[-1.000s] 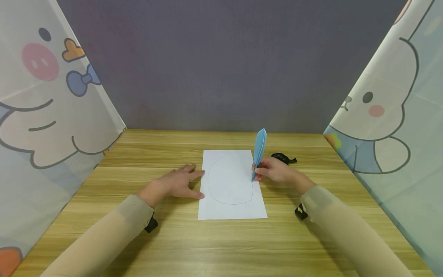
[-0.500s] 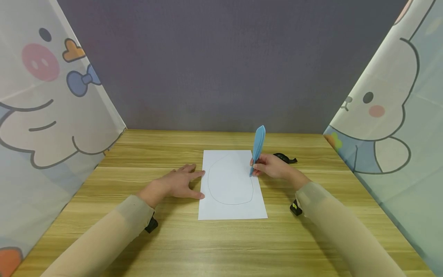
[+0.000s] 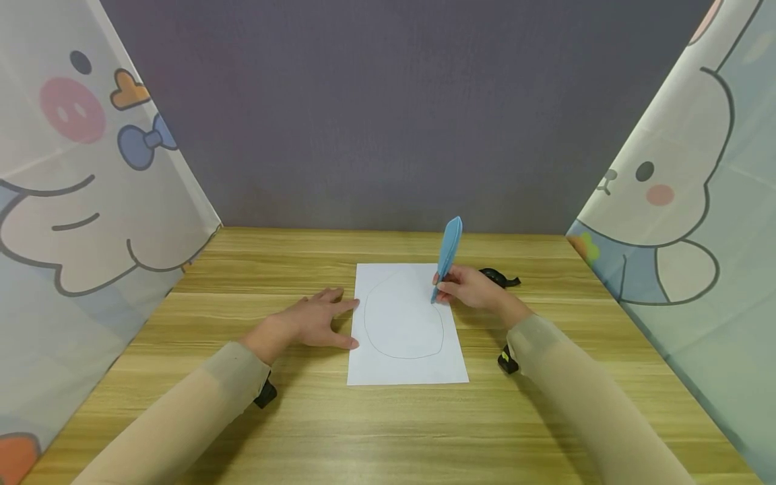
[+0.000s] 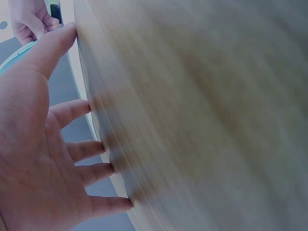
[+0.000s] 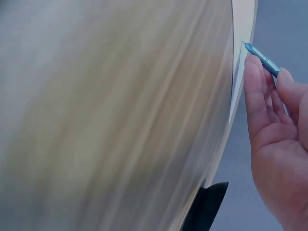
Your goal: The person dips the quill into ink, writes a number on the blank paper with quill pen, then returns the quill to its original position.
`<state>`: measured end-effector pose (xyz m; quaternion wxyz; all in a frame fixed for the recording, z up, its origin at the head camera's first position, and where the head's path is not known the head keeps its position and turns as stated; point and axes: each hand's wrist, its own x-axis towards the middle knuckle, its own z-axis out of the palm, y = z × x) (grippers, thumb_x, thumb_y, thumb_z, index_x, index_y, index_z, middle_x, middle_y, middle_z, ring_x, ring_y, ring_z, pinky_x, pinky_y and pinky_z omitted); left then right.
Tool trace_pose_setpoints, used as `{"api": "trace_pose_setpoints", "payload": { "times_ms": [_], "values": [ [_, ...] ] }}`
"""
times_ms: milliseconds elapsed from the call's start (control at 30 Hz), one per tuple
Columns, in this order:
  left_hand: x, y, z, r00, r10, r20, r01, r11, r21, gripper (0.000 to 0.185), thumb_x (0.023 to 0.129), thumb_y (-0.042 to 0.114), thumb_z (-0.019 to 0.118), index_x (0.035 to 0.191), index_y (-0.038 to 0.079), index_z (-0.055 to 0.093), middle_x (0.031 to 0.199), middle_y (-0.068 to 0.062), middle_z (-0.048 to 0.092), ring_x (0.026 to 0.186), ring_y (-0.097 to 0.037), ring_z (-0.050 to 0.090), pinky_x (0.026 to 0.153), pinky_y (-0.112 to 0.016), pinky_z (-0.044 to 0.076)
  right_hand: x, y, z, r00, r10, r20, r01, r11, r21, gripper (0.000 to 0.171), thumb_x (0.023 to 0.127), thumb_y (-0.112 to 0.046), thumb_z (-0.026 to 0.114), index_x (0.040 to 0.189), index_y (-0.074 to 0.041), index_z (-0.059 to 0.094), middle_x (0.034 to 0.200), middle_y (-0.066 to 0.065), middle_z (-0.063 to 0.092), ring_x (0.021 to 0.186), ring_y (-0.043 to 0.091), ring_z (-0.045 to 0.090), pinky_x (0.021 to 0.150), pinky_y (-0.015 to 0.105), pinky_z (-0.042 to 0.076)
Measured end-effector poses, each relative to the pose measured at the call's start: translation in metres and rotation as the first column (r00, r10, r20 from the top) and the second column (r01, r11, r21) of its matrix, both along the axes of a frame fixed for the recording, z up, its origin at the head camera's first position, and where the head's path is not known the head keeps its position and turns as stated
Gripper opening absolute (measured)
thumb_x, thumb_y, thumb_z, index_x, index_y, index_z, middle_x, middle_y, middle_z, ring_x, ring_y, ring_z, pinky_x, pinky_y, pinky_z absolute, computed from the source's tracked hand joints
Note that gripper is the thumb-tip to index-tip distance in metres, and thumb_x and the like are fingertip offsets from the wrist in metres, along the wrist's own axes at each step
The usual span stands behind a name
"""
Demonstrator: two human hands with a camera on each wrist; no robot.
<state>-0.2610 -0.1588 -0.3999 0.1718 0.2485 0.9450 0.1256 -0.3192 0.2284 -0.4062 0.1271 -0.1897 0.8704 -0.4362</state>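
Note:
My right hand (image 3: 469, 286) pinches a blue feather-shaped pen (image 3: 449, 246), its plume end up and its tip on the white paper (image 3: 403, 372) near the upper right. In the right wrist view, thumb and fingers hold the pen's barrel (image 5: 270, 66), with the tip pointing at the sheet. A thin, dark, rounded line (image 3: 400, 358) runs down the paper's left side, along the bottom and up the right side to the pen tip. My left hand (image 3: 312, 320) lies with spread fingers, thumb and a fingertip at the paper's left edge. In the left wrist view its fingertips (image 4: 126, 204) meet the tabletop.
The wood-grain table (image 3: 388, 431) lies beneath everything. A black rounded object with a short tail (image 3: 497, 276) sits behind my right hand. A grey panel (image 3: 388, 114) closes off the back, and cartoon-printed cloths (image 3: 685, 202) hang at both sides.
My right hand has moved the pen up and slightly left over the paper, and the line on the right side has grown longer behind the tip. The left hand stays put.

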Motion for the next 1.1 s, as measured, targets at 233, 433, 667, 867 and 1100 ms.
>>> {"api": "trace_pose_setpoints", "payload": {
  "times_ms": [233,433,667,867,1100],
  "values": [
    [0.001,0.000,0.001,1.000,-0.002,0.004,0.002,1.000,0.004,0.099,0.095,0.073,0.073,0.174,0.027,0.035,0.184,-0.021,0.015,0.169,-0.052,0.013,0.129,-0.080,0.017,-0.003,-0.008,0.001,0.999,-0.027,-0.029,0.028,0.999,0.031,0.024,0.116,-0.014,0.056,0.129,0.001,0.068,0.113,0.016,0.080,0.098,0.020,0.078,0.091,0.038,0.066],
    [0.002,0.000,0.001,1.000,-0.008,0.006,0.008,1.000,0.011,0.099,0.095,0.073,0.073,0.174,0.026,0.035,0.184,-0.022,0.015,0.169,-0.053,0.013,0.129,-0.081,0.017,-0.008,-0.016,0.000,0.999,0.002,-0.049,-0.001,1.000,0.016,0.026,0.116,-0.012,0.055,0.130,0.006,0.066,0.112,0.018,0.079,0.098,0.018,0.078,0.089,0.034,0.065],
    [0.001,0.000,0.001,1.000,-0.005,0.002,0.005,1.000,0.011,0.099,0.095,0.072,0.072,0.174,0.026,0.035,0.184,-0.021,0.015,0.169,-0.052,0.013,0.129,-0.081,0.017,-0.011,-0.027,-0.001,1.000,-0.008,-0.025,0.008,1.000,-0.025,0.024,0.115,-0.010,0.057,0.129,0.006,0.067,0.114,0.021,0.079,0.100,0.024,0.080,0.090,0.037,0.067],
    [0.000,0.000,-0.001,1.000,-0.005,-0.002,0.005,1.000,0.007,0.099,0.095,0.073,0.072,0.174,0.026,0.035,0.184,-0.021,0.015,0.169,-0.052,0.013,0.129,-0.081,0.017,-0.013,-0.037,0.001,1.000,-0.001,-0.004,0.001,0.999,-0.050,0.024,0.115,-0.007,0.056,0.129,0.009,0.066,0.117,0.025,0.078,0.102,0.028,0.080,0.091,0.038,0.067],
    [0.000,-0.001,-0.002,1.000,-0.009,0.000,0.009,1.000,0.009,0.100,0.094,0.074,0.071,0.174,0.027,0.034,0.184,-0.021,0.014,0.169,-0.051,0.013,0.129,-0.081,0.017,-0.016,-0.043,-0.001,1.000,0.004,0.025,-0.002,0.997,-0.074,0.025,0.115,-0.005,0.055,0.131,0.012,0.064,0.118,0.026,0.077,0.103,0.027,0.080,0.091,0.036,0.067]
  ]
}}
